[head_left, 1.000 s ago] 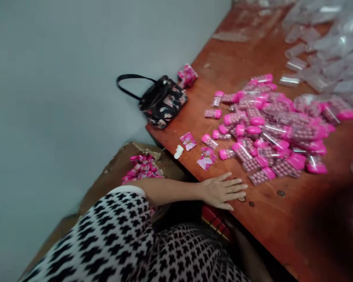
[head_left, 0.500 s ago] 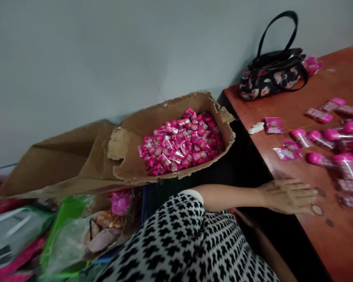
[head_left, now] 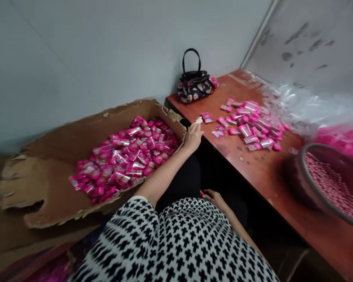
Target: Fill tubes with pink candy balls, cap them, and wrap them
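My left hand (head_left: 193,137) reaches forward into the gap between a torn cardboard carton (head_left: 47,188) and the corner of the red-brown table (head_left: 261,172). Its fingers are stretched out toward a small white scrap (head_left: 198,120) on the table edge, with nothing in them. The carton is full of pink sachets (head_left: 126,156). My right hand (head_left: 212,196) rests low by my lap under the table edge, in shadow, its fingers hard to make out. A heap of pink-capped clear tubes (head_left: 253,125) lies on the table beyond.
A black flowered handbag (head_left: 195,84) stands at the table's far corner against the wall. Two loose pink sachets (head_left: 206,117) lie near the white scrap. A dark bowl of pink sweets (head_left: 326,184) sits at the right, with clear plastic bags (head_left: 300,105) behind.
The view swung left and then back. My left hand left the table top and moved toward the carton's corner. My right hand has come into view by my lap.
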Motion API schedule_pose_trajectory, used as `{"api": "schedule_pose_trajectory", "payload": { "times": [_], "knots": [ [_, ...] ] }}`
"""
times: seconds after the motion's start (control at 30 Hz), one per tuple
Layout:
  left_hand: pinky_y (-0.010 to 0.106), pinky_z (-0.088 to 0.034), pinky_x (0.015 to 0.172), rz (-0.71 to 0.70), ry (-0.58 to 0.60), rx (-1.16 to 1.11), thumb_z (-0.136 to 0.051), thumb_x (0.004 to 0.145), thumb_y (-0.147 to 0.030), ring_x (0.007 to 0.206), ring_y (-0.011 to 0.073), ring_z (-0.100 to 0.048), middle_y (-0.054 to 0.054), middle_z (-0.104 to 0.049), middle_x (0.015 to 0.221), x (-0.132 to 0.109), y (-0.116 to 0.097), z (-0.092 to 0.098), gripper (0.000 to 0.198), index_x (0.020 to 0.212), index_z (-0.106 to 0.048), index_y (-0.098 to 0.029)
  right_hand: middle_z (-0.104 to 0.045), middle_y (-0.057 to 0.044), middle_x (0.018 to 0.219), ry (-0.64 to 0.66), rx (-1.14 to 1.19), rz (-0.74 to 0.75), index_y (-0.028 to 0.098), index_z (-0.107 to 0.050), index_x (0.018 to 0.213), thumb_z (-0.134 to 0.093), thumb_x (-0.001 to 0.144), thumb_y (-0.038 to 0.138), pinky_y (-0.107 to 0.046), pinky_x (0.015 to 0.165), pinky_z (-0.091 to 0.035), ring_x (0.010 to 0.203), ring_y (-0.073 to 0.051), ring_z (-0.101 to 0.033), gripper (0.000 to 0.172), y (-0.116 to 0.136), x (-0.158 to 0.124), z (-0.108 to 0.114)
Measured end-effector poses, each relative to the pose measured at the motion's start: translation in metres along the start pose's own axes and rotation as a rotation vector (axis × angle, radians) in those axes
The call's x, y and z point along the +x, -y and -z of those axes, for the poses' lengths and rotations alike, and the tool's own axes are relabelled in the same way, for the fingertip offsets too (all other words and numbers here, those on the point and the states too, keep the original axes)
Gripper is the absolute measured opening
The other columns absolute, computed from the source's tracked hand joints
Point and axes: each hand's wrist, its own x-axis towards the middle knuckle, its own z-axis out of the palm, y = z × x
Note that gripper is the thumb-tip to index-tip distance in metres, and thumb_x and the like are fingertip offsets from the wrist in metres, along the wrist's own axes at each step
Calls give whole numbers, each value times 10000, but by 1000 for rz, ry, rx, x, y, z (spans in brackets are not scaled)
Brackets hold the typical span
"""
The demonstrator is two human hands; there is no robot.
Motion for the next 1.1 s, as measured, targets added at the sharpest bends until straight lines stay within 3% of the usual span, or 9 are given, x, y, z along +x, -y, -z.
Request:
{"api": "schedule_pose_trajectory", "payload": {
  "times": [0.1,0.17,0.33,0.5,0.6,0.67,0.77,0.87,1.1],
  "knots": [
    [531,-248,1091,114,-20,92,-422,889,-246,1358,354,-274,221,-364,1432,34,10,-20,472,1312,-430,-37,-652,-73,1080,-6,106,-49,201,-601,1107,-515,885,342,-326,866,-495,1004,-220,-622,277,-15,-5,-4],
    [568,-234,1081,156,-49,106,-407,885,-227,1361,363,-267,203,-372,1433,46,15,-33,446,1298,-456,-65,-682,-72,1065,-24,151,-52,222,-622,1101,-512,865,354,-306,876,-486,1031,-246,-627,292,-16,-4,-3],
    [510,-320,1074,221,-152,13,-374,864,-121,1301,262,-395,81,-595,1233,57,38,-52,332,1105,-591,-196,-703,-28,1054,-58,254,-19,280,-647,1070,-509,820,391,-296,855,-493,1013,-246,-641,306,-9,-1,0],
    [408,-429,1002,238,-173,-8,-401,905,-178,1119,221,-537,98,-628,982,66,48,-51,159,878,-556,-154,-711,-23,1024,-90,318,-29,289,-656,1049,-505,807,369,-304,839,-496,987,-245,-652,297,-7,5,1],
    [415,-421,1003,250,-177,-3,-442,908,-216,1081,216,-546,104,-610,991,64,40,-47,108,859,-503,-141,-711,-28,1011,-92,336,-37,273,-662,1034,-506,805,367,-290,829,-494,971,-237,-655,292,-8,8,3],
    [415,-375,1052,229,-199,2,-481,892,-228,1182,227,-483,127,-571,1162,58,28,-46,107,944,-499,-137,-714,-35,996,-88,344,-44,262,-665,1024,-507,805,373,-290,825,-492,964,-238,-656,291,-10,8,4],
    [420,-289,1117,38,-146,36,-480,885,-241,1327,241,-348,104,-468,1364,44,5,-49,246,1113,-516,-157,-710,-56,1010,-91,357,-55,240,-663,1036,-508,803,377,-300,843,-484,976,-246,-651,312,-12,4,4],
    [473,-216,1139,-172,17,78,-435,902,-275,1352,258,-322,59,-524,1337,35,-16,-57,304,1164,-564,-191,-704,-71,1033,-106,383,-66,222,-660,1053,-500,807,379,-302,854,-481,973,-247,-650,332,-14,-1,6],
    [562,-191,1104,-98,130,104,-499,863,-348,1351,341,-297,113,-481,1377,52,-30,-72,347,1132,-631,-172,-712,-23,990,-141,470,-75,273,-659,1038,-501,826,421,-325,831,-500,937,-242,-657,303,0,-21,22]
  ]
}}
